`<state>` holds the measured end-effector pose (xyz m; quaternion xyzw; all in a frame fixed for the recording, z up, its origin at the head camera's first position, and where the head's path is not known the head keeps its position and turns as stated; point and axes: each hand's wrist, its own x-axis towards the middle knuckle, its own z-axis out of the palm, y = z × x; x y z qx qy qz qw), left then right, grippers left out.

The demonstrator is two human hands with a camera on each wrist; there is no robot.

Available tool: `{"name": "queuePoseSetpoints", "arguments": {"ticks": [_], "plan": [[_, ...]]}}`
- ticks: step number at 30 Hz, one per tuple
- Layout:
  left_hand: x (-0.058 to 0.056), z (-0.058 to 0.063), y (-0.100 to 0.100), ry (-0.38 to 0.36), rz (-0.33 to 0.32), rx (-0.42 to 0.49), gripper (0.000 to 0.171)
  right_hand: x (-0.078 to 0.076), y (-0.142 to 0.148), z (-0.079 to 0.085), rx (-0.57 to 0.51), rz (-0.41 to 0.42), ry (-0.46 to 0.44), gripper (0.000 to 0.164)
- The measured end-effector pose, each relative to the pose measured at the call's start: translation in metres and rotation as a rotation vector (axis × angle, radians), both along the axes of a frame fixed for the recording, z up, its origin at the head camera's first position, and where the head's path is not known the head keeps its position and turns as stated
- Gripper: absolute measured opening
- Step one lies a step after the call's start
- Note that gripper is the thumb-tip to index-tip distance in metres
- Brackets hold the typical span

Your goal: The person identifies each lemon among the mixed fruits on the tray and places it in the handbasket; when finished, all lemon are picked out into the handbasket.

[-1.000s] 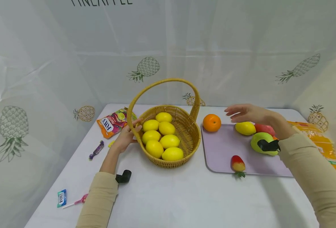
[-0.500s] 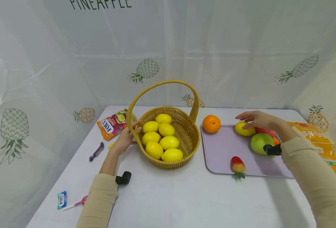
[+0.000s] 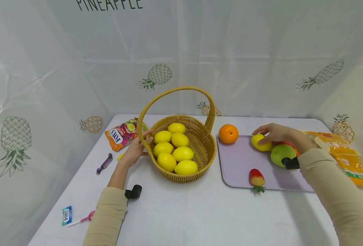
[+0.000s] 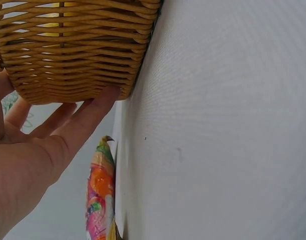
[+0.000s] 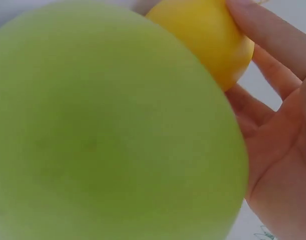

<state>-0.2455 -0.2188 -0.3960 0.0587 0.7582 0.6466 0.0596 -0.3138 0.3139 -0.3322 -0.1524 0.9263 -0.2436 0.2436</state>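
Observation:
My left hand (image 3: pixel 134 149) holds the yellow wicker basket (image 3: pixel 210 150) at its left side, by the foot of the handle. In the left wrist view, fingers of that hand (image 4: pixel 37 155) lie against the woven outer wall (image 4: pixel 72 70). Several lemons (image 3: pixel 183 153) rest inside the basket. Over the tray, my right hand (image 3: pixel 277 134) grips another lemon (image 3: pixel 261 143) between thumb and fingers. A large green fruit (image 3: pixel 282 155) sits beside it, and blocks much of the right wrist view, where the lemon (image 5: pixel 208 40) shows behind it.
The mauve tray (image 3: pixel 241 164) bears a strawberry (image 3: pixel 256 177) at its front edge and an orange (image 3: pixel 228 133) at its back left corner. An orange bag (image 3: pixel 344 157) lies right. At left are a FOX'S candy bag (image 3: pixel 121 133), wrapped candies (image 3: pixel 104 164) and a lollipop (image 3: pixel 86 218).
The right hand has come down onto the lemon on the tray and taken hold of it. That lemon has shifted slightly left. My left hand and the basket stay put.

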Motion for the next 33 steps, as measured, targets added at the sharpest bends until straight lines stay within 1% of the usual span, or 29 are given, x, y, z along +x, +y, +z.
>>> {"name": "queuePoseSetpoints", "arguments": {"ticks": [2, 4, 7, 10, 14, 16, 18, 20, 22, 25, 29, 31, 33], "plan": [[0.0, 0.0, 0.0, -0.001, 0.0, 0.0, 0.051, 0.0, -0.001, 0.0, -0.003, -0.006, -0.006, 0.059], [0.0, 0.001, 0.0, -0.003, -0.003, 0.002, 0.051, 0.001, -0.001, 0.002, -0.03, -0.022, -0.013, 0.06], [0.0, 0.001, 0.001, 0.001, -0.004, 0.005, 0.051, 0.004, -0.002, 0.008, -0.114, -0.054, -0.02, 0.062], [0.0, 0.002, 0.001, 0.006, -0.002, -0.001, 0.052, 0.01, -0.008, 0.02, -0.228, -0.051, 0.008, 0.061], [0.0, 0.003, 0.0, 0.008, -0.003, -0.006, 0.052, 0.024, -0.034, 0.04, -0.349, -0.048, 0.04, 0.058], [0.0, 0.003, 0.0, 0.006, -0.005, -0.005, 0.052, 0.032, -0.054, 0.046, -0.4, -0.064, 0.034, 0.057], [0.001, 0.002, 0.0, 0.003, -0.005, -0.002, 0.052, 0.04, -0.074, 0.049, -0.465, -0.076, 0.01, 0.058], [0.001, 0.002, 0.0, 0.002, -0.003, -0.002, 0.052, 0.046, -0.096, 0.048, -0.547, -0.074, -0.017, 0.057], [0.001, 0.002, 0.001, 0.002, -0.001, -0.003, 0.052, 0.051, -0.115, 0.043, -0.62, -0.061, -0.049, 0.056], [0.0, 0.001, 0.0, -0.001, -0.003, 0.002, 0.052, 0.057, -0.141, 0.033, -0.673, -0.031, -0.073, 0.054], [-0.001, 0.0, 0.0, -0.005, -0.007, 0.011, 0.052, 0.057, -0.164, 0.021, -0.667, 0.004, -0.089, 0.053], [0.0, 0.0, 0.0, -0.006, -0.009, 0.014, 0.052, 0.054, -0.173, 0.017, -0.654, 0.024, -0.098, 0.052], [0.0, 0.001, 0.0, -0.005, -0.007, 0.011, 0.052, 0.05, -0.18, 0.015, -0.63, 0.067, -0.104, 0.052]]}}
